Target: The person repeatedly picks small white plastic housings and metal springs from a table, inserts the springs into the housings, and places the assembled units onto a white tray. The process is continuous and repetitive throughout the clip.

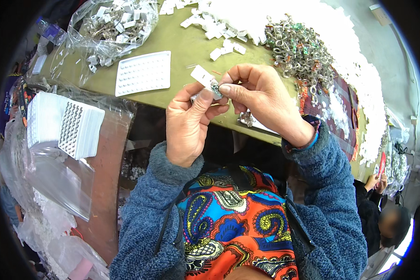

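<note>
Over the table's near edge my two hands meet at a small white card with a shiny metal piece. My left hand point(190, 122) is closed, its thumb and fingers pinching the white card point(201, 74), which sticks up above the fingertips. From the right, my right hand point(262, 95) pinches the small metal piece point(215, 87) between thumb and forefinger, right against the card. Fingers partly cover the piece, so its exact kind cannot be made out. Below my right hand, another metal piece point(245, 119) lies by the table edge.
A white dimpled tray point(143, 73) lies left on the green table point(182, 58). Behind it, a clear bag point(114, 28) holds white cards with metal pieces. Loose cards point(226, 49) and a metal-ring heap point(298, 46) lie farther back. Stacked trays point(65, 123) stand left; another person's hands point(377, 183) show right.
</note>
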Demonstrator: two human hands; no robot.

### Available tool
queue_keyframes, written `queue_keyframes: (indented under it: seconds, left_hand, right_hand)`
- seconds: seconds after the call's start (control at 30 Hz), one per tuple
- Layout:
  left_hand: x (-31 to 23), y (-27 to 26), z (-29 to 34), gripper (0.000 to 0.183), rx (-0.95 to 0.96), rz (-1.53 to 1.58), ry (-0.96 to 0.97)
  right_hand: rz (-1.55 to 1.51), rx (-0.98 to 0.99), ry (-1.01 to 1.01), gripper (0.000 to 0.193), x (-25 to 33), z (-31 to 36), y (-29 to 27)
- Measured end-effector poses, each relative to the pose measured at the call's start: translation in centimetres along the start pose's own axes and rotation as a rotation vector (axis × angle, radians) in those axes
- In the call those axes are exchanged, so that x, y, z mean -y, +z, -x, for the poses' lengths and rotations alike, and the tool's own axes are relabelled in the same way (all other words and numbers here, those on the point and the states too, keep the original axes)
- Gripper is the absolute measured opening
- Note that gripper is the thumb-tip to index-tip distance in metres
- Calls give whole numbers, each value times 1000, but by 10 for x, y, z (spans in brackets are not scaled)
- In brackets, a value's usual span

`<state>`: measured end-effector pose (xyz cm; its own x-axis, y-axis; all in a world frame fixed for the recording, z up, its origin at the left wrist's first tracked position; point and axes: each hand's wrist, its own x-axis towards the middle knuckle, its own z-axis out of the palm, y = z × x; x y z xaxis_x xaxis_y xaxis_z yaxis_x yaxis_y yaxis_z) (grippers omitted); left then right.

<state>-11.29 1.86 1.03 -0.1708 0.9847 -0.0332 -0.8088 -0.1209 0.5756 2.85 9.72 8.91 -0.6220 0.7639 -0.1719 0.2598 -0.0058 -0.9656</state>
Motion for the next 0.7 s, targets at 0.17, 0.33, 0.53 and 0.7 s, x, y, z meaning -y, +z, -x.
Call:
queue_keyframes:
  seconds: [0.17, 0.33, 0.53, 0.7]
  left_hand:
    - [-10, -18, -1, 22, 40, 26, -48]
    - [-12, -22, -4, 19, -1, -16, -68]
    - [-14, -26, -8, 12, -84, 22, -31]
    - [-7, -18, -9, 12, -115, -15, 47]
  right_hand:
    - [55, 56, 100, 15, 4, -16, 2]
    - [183, 22, -18, 15, -4, -18, 10]
    - [477, -126, -527, 19, -23, -17, 24]
    - [695, -175, -696, 21, -30, -25, 27]
